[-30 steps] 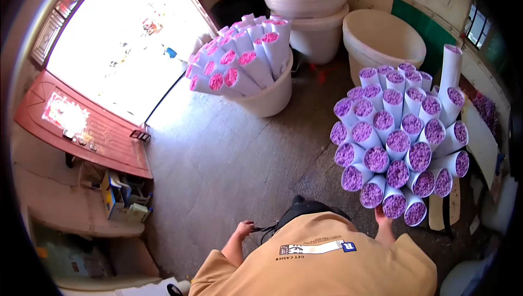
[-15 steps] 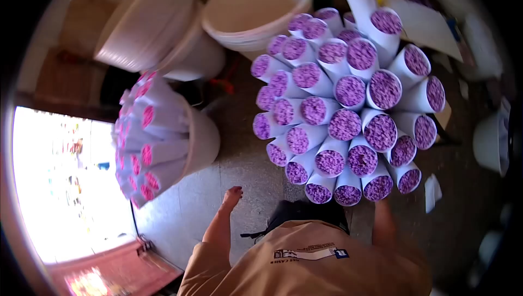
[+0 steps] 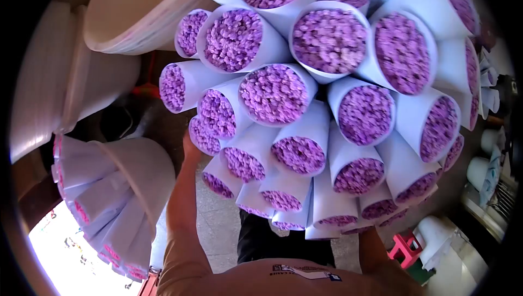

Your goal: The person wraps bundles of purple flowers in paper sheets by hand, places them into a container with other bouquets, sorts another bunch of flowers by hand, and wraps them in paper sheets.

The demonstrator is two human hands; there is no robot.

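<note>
Purple flower bunches (image 3: 274, 94), each wrapped in a white paper cone, fill the middle and upper part of the head view. They stand packed tightly together, blossoms toward me, and whatever holds them is hidden underneath. My left hand (image 3: 190, 144) is at the left side of this cluster, against or just behind an outer bunch; its fingers are hidden there. On the other side, my right forearm (image 3: 373, 247) runs in under the lower right bunches, which cover the hand completely.
At left, a pale bucket (image 3: 155, 168) holds paper-wrapped pink flower bunches (image 3: 81, 211). Large pale tubs (image 3: 125, 29) are at the upper left. A red stool (image 3: 405, 251) and a white bag (image 3: 436, 236) are at lower right. Grey tiled floor (image 3: 215, 225) shows between.
The purple bunches now appear much larger and nearer. My left hand has gone from hanging free beside my body to the cluster's left side. My right hand is hidden in both frames.
</note>
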